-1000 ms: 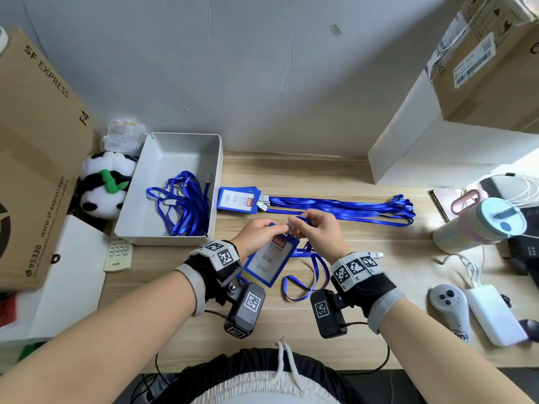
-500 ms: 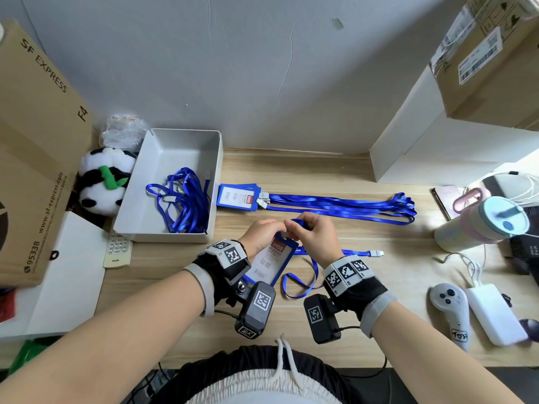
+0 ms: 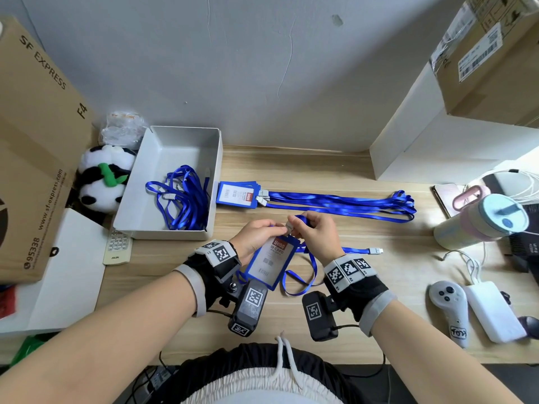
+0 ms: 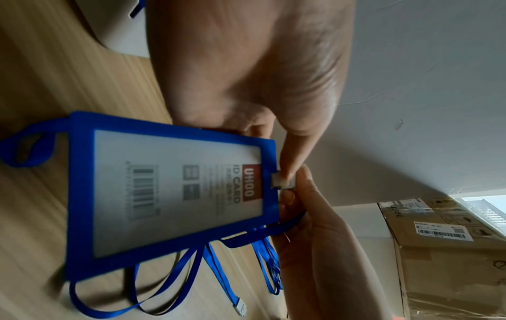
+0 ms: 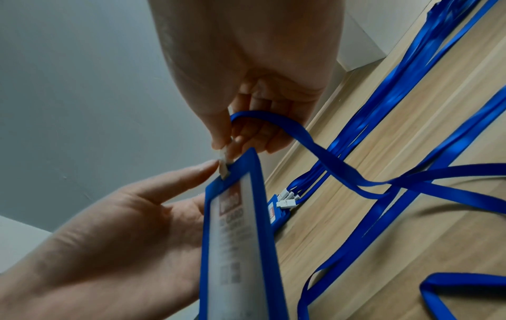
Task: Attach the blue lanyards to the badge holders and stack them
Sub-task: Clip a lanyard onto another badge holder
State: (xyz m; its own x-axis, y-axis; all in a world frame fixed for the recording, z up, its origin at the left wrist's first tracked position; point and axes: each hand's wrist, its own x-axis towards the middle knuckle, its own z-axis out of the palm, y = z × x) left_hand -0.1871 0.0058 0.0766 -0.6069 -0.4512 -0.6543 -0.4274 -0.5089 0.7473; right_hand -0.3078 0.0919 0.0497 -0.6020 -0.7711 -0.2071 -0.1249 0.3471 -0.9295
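Observation:
My left hand [image 3: 256,236] holds a blue badge holder [image 3: 272,262] by its top edge, tilted above the table. My right hand [image 3: 313,231] pinches the white clip [image 4: 282,180] of a blue lanyard [image 3: 303,275] at the slot in the holder's top. The strap loops out of my right fingers [image 5: 263,132] and trails over the table, and its other white clip [image 3: 376,251] lies to the right. A stack of badge holders [image 3: 237,194] with lanyards [image 3: 344,205] attached lies farther back. More loose lanyards [image 3: 180,196] sit in a grey tray [image 3: 131,211].
A cardboard box [image 3: 35,147], a panda plush [image 3: 102,179] and a remote [image 3: 116,247] stand at the left. White boxes [image 3: 431,147], a pink tumbler [image 3: 478,223], a controller [image 3: 449,307] and a power bank [image 3: 493,312] crowd the right side. Bare wood shows beyond the stack.
Both hands stay together at the badge holder's top. The lanyard clip now sits at the holder's slot, and the holder has shifted slightly in the hands.

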